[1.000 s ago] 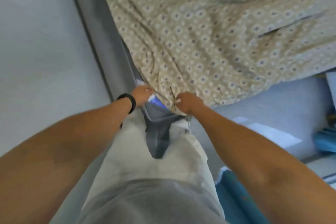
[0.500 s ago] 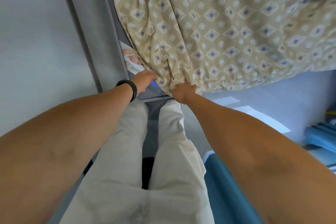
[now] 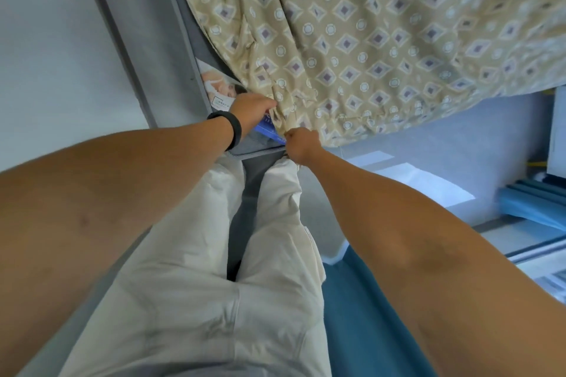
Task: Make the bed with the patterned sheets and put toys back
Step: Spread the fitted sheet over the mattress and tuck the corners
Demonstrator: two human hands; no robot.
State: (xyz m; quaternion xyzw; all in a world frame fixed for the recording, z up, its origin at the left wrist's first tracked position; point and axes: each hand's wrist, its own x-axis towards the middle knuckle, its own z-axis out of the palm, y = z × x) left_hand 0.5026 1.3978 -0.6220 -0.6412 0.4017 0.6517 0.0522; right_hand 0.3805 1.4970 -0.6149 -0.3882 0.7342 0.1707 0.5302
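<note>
Head view shows me fitting the patterned sheet (image 3: pixel 352 40) at the mattress's near-left corner, left hand (image 3: pixel 251 113) and right hand (image 3: pixel 301 144) fingers bunching its hem; next, I'd judge, stretch it under.

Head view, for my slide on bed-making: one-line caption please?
Both hands, left hand and right hand, grip the patterned sheet at the mattress corner.

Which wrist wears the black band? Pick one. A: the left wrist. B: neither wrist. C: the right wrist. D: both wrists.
A: the black band sits on the wrist behind the left hand, which grips the patterned sheet at the mattress corner; the right hand has a bare wrist.
</note>
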